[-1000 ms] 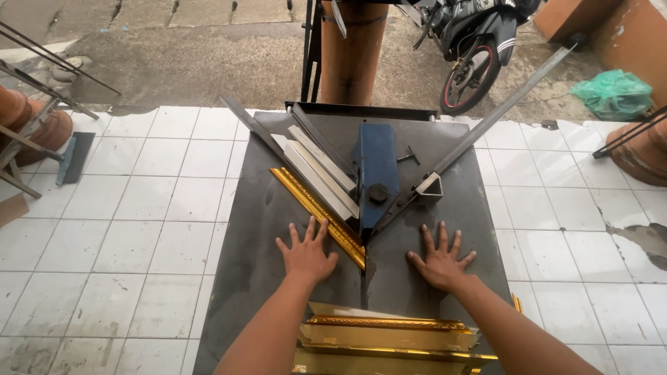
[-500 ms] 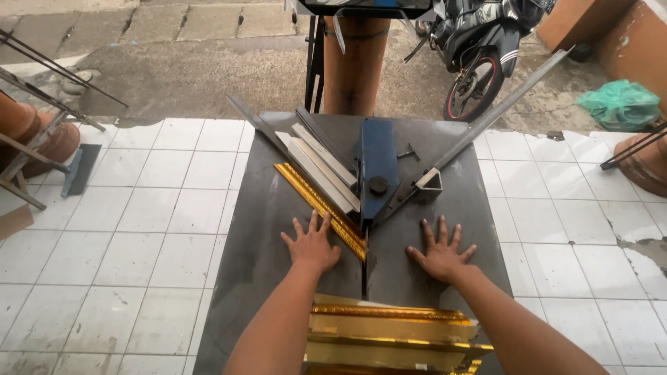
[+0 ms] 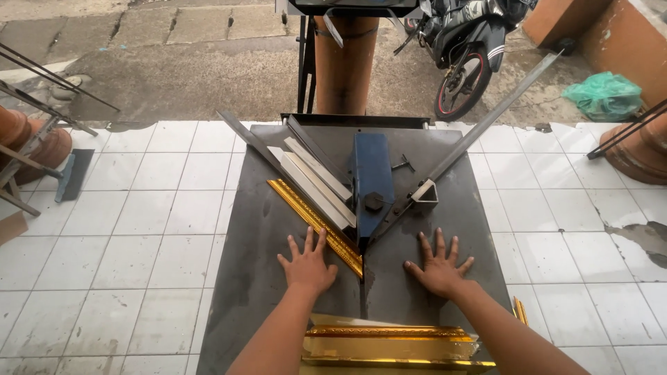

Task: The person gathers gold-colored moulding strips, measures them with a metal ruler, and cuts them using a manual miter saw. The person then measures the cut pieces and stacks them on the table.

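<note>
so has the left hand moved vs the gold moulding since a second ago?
No. The left hand lies flat on the dark table, fingertips just short of the gold moulding, as before. Only the camera view shifted slightly.

**Gold moulding on the steel table**

The gold moulding [image 3: 316, 222] is a narrow ornate strip lying flat, running diagonally from upper left to lower right at frame centre. Its lower end sits just right of the left hand [image 3: 308, 267], beside the blue cutter [image 3: 373, 184].

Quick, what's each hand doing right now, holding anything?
Left hand: open, flat on the metal table, holding nothing.
Right hand: open, flat on the table, holding nothing.
</note>
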